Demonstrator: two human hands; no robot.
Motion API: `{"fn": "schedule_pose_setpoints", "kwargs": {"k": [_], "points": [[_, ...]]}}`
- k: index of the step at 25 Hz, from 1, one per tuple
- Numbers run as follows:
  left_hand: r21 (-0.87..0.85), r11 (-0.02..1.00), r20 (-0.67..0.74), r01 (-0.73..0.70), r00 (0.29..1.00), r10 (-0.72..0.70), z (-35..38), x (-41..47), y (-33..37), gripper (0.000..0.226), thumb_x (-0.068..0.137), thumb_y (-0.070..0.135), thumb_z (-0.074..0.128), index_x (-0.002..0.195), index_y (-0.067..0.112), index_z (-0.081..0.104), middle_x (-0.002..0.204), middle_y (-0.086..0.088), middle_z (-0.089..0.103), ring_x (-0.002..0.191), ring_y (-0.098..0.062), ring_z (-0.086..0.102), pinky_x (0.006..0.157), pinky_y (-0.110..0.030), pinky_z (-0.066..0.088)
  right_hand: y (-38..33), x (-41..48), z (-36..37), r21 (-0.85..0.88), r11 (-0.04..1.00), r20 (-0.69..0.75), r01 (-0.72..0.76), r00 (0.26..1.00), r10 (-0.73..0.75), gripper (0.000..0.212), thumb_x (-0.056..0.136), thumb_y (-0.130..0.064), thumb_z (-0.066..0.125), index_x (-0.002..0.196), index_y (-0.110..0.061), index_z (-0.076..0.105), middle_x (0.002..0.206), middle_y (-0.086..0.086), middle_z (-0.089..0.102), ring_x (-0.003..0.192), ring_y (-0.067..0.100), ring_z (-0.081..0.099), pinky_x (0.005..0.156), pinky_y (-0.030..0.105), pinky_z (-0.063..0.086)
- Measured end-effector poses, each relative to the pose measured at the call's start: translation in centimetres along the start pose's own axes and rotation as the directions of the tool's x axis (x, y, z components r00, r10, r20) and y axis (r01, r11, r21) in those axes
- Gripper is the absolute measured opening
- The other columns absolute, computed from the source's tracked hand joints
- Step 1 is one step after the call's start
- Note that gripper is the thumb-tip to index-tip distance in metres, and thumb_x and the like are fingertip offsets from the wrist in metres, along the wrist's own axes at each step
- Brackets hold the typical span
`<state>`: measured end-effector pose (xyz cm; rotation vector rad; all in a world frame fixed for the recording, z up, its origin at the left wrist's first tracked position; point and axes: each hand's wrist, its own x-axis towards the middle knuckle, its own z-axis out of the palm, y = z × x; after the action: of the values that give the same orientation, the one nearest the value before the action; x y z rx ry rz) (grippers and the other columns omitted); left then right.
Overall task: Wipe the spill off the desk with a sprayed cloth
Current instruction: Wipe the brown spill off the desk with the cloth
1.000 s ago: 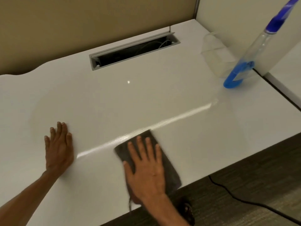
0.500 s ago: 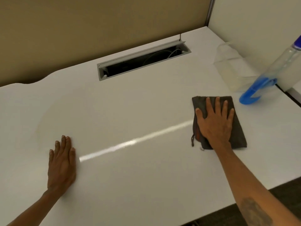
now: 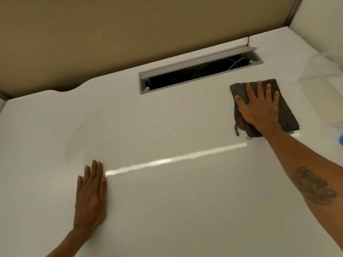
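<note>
A: Step in hand is judged to be wiping. The cloth is pressed flat to the desk under the right hand, fingers spread wide, nothing gripped. It lies toward the far right corner, just right of the cable slot.

B: Left hand?

A: The left hand is laid flat, fingers together, nothing held, near the front left part of the desk. It is taken to be a brace only.

B: Where is the spill?

A: No clear puddle can be made out. A faint curved mark is noted just beyond the left fingertips, well apart from the cloth. Whether it is residue or glare cannot be told.

B: Next move?

A: A pass leftward across the desk toward that mark is called for, with the palm kept flat so the cloth is not bunched.

B: Containers?

A: A clear container is seen blurred at the right edge; contents cannot be told. Cables are visible inside the slot.
</note>
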<state>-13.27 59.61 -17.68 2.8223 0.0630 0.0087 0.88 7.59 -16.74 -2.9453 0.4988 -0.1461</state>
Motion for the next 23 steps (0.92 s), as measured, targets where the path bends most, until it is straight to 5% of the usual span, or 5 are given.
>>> {"fn": "schedule_pose_setpoints", "kwargs": {"k": [11,17,23], "points": [[-0.029,1.0,-0.018,0.005,1.0,-0.005,0.0,0.1,0.0,0.056,0.103,0.037,0.015,0.157,0.025,0.009,0.164,0.014,0.003,0.151,0.0,-0.007,0.125,-0.034,-0.002,-21.5,2.4,3.8,0.053,0.932,0.066,0.357,0.93,-0.36,0.068,0.097,-0.06,0.023,0.155,-0.023,0.02,0.163,0.014,0.017,0.15,0.038,0.013,0.121,0.058,0.007],[-0.046,0.999,-0.025,-0.025,0.999,0.024,0.1,0.2,-0.5,0.052,0.107,0.032,0.018,0.157,0.025,0.007,0.164,0.013,-0.001,0.15,0.0,-0.01,0.125,-0.031,-0.006,-33.1,-3.1,5.5,0.091,0.802,0.134,0.591,0.791,-0.598,0.067,0.096,-0.062,0.018,0.154,-0.03,0.021,0.165,0.006,0.015,0.151,0.033,0.009,0.122,0.055,0.004],[-0.029,0.999,-0.015,-0.038,0.999,0.037,-0.1,0.2,-0.7,0.052,0.108,0.03,0.016,0.158,0.017,0.007,0.166,0.002,0.001,0.153,-0.013,-0.005,0.126,-0.039,-0.003,-33.8,-12.4,5.0,0.141,0.683,0.154,0.717,0.665,-0.73,0.064,0.097,-0.061,0.016,0.155,-0.033,0.018,0.165,0.002,0.012,0.152,0.027,0.006,0.123,0.052,0.002]]}}
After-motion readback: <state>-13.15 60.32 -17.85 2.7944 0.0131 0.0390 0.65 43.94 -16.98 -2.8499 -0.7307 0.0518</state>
